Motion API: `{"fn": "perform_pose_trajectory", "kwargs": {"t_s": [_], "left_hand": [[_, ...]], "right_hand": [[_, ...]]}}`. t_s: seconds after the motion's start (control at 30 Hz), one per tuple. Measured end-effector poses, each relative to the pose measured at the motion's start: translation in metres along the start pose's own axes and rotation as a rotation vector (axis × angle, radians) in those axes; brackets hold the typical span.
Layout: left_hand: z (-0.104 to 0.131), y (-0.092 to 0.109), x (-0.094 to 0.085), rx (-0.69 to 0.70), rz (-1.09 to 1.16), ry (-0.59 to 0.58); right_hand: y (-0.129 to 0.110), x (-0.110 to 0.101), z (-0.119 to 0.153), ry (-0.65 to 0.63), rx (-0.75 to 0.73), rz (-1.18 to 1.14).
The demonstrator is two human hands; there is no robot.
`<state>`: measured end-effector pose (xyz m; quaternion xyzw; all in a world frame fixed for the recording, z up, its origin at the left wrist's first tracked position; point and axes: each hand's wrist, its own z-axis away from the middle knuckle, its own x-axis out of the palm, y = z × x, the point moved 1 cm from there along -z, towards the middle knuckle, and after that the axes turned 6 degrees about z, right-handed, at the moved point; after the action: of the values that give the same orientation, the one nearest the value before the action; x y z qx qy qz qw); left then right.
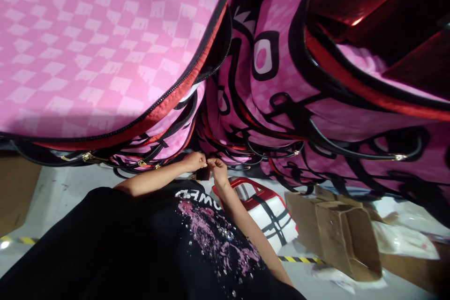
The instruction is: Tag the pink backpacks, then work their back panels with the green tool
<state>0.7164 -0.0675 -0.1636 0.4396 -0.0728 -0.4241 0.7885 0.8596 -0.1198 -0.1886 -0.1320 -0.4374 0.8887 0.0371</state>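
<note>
Fingers (215,164) beside dark square piece (203,175), contact unclear

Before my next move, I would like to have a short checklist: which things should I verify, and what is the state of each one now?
1. Both hands in view: ok; the left hand and right hand are close together at the fingertips.
2. Small dark piece visible: ok, right beside the hands.
3. Fingers gripping it firmly: cannot tell, too small.
4. Right-hand pink bag closed: not ok, it gapes open.
5. Floor at the right clear: not ok; a cardboard box and a red-and-white item are there.
</note>
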Motion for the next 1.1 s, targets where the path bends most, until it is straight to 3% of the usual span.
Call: {"fn": "perform_pose_trajectory", "kwargs": {"t_s": [0.37,0.87,1.1], "left_hand": [[0.007,0.010,-0.004,-0.003,-0.078,-0.030],[0.012,0.020,-0.003,-0.015,-0.148,0.057],[0.011,0.012,0.001,-0.030,-0.034,-0.036]], "right_hand": [[0.001,-0.002,-0.002,-0.053,0.020,0.048],[0.000,-0.001,-0.003,-0.021,-0.032,0.100],[0.000,0.001,-0.005,0.006,-0.026,0.116]]}}
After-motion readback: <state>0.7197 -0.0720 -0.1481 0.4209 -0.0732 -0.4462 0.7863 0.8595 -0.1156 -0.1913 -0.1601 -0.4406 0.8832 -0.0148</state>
